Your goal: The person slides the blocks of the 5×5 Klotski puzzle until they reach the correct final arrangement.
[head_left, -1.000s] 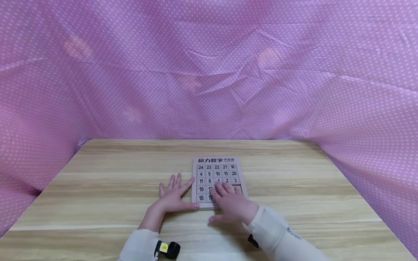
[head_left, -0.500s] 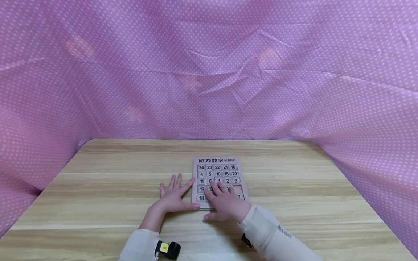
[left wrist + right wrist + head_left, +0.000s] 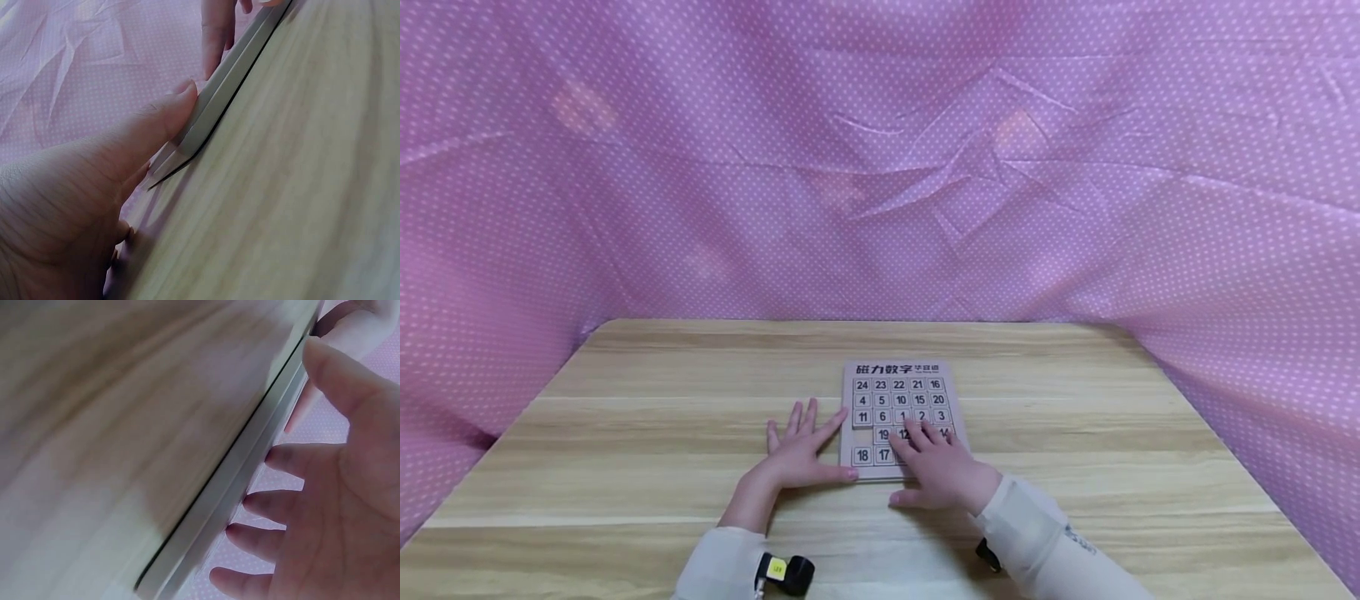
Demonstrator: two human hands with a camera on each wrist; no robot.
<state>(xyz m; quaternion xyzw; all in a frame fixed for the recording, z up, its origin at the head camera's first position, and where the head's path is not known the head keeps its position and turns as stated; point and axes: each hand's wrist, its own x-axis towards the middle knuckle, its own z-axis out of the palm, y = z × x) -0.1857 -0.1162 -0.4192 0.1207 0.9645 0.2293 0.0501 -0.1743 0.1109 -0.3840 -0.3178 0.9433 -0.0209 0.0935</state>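
The number board (image 3: 862, 438), flat with the table (image 3: 662, 442) beneath it, was judged light, stiff and likely smooth-tiled, best held by its sides, the left hand (image 3: 802, 454) touching its left side, fingers spread, and the right hand (image 3: 943, 471), likewise spread, over its lower-right tiles (image 3: 883, 435).

Head view high, facing forward-down over table (image 3: 625, 467) — both wrist views close, low, tilted, sharing near edge of board (image 3: 224, 87).
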